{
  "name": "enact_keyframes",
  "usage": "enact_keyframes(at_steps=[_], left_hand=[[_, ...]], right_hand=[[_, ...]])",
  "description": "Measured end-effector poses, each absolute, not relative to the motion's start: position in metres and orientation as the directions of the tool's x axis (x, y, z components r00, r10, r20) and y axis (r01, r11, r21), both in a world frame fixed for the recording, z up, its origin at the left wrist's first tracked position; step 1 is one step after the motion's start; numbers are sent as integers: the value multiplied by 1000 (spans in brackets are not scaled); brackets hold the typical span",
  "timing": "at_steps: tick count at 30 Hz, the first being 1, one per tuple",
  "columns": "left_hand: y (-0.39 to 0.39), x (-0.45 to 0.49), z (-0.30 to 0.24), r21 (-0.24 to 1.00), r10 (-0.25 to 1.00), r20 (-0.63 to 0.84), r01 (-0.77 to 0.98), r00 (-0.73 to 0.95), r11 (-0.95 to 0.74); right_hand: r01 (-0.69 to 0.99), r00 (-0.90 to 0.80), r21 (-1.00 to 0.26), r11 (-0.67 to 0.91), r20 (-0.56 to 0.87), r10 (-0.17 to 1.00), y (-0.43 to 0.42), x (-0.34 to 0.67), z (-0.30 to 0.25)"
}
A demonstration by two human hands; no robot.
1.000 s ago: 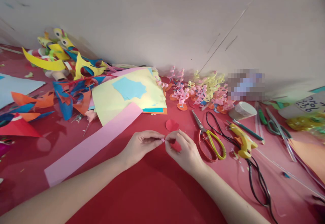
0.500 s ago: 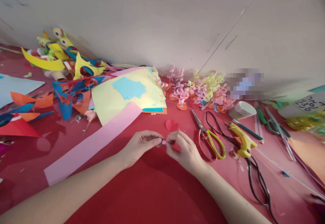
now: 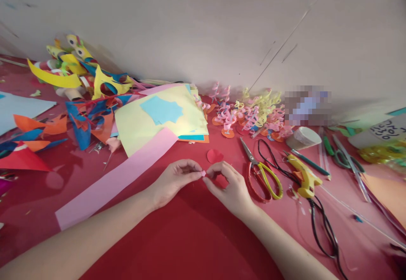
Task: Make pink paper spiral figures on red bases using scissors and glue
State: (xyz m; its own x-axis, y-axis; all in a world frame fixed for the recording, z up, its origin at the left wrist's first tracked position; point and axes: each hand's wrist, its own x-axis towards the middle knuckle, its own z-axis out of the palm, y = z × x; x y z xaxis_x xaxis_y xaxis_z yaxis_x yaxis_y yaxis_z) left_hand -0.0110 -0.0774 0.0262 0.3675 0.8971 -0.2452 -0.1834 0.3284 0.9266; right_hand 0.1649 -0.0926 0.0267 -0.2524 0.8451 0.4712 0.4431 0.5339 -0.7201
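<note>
Grey wall [image 3: 203, 30], smudged, rising behind the far edge of a red surface [image 3: 177, 246]. Long thin line [image 3: 279, 50] slants up it, right of centre (crack or pencil, can't tell), short dark scratches [image 3: 289, 53] alongside. Light soft, diffuse; surface deep red at the middle of its near edge, paler toward both sides.

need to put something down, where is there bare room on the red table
Widest: the red table between the forearms, on the near side of the left hand and right hand. Narrower: between the pink strip and left hand. Crowded: right of the right hand, with scissors and yellow glue gun; farther back, paper spirals.
</note>
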Motion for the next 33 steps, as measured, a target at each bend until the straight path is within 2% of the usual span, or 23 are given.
enact_keyframes(at_steps=[6, 13, 23, 29, 33], left_hand=[[-77, -13, 27, 985, 924, -154, -16, 352, 170], [-80, -12, 29, 990, 960, -56, 141, 276, 17], [-89, -10, 32, 955, 978, 15, 288, 210, -77], [-92, -8, 37, 956, 976, 31, 279, 215, -92], [-89, -9, 36, 989, 963, -34, 148, 268, -6]], right_hand=[[452, -236, -720, 526, 473, 849, -90, 165, 28], [463, -200, -717, 522, 489, 849, -92, 165, 23], [453, -226, -701, 552, 509, 831, -93, 162, 21], [455, -247, -675, 580, 530, 811, -96, 159, 22], [450, -243, -677, 582, 534, 809, -95, 160, 25]])
